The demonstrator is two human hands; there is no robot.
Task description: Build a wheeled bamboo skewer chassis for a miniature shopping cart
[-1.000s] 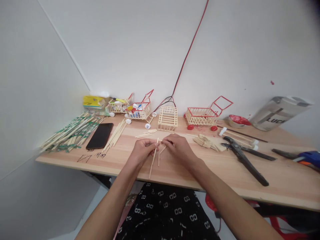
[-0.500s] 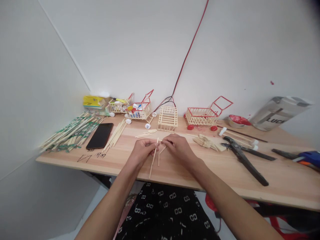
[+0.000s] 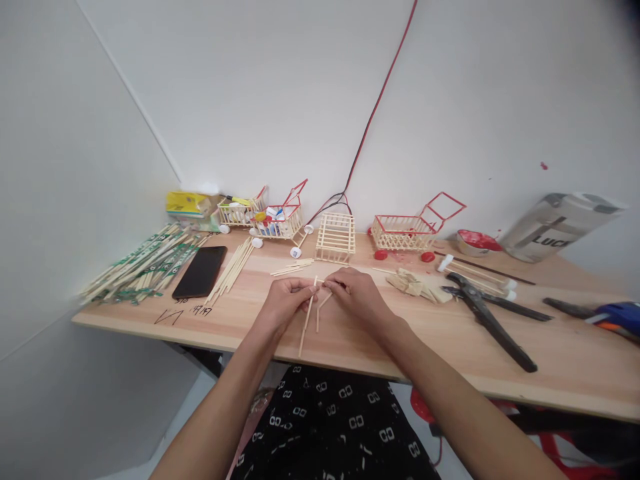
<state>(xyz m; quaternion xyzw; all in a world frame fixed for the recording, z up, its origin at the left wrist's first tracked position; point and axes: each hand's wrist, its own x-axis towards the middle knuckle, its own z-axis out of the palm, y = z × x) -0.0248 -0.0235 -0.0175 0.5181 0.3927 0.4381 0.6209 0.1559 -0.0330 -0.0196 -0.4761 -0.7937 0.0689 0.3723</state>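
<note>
Thin wooden sticks meet between my two hands over the front middle of the table. My left hand (image 3: pixel 291 297) is closed, pinching a long stick (image 3: pixel 305 327) that slants down toward the table's front edge. My right hand (image 3: pixel 353 292) is closed close beside it, its thumb and finger on a short stick (image 3: pixel 322 282) that touches the long one near its top. A bent pair of short sticks (image 3: pixel 318 319) hangs or lies just below my right fingers; I cannot tell whether it is joined to the rest.
Behind my hands stands a stick basket frame (image 3: pixel 335 239), flanked by small carts (image 3: pixel 405 233) with red trim. Pliers (image 3: pixel 493 323) and wood scraps (image 3: pixel 411 283) lie at right. At left are a phone (image 3: pixel 200 272), loose sticks (image 3: pixel 231 270) and wrapped chopsticks (image 3: pixel 143 267). A red-stained bowl (image 3: pixel 479 243) sits behind.
</note>
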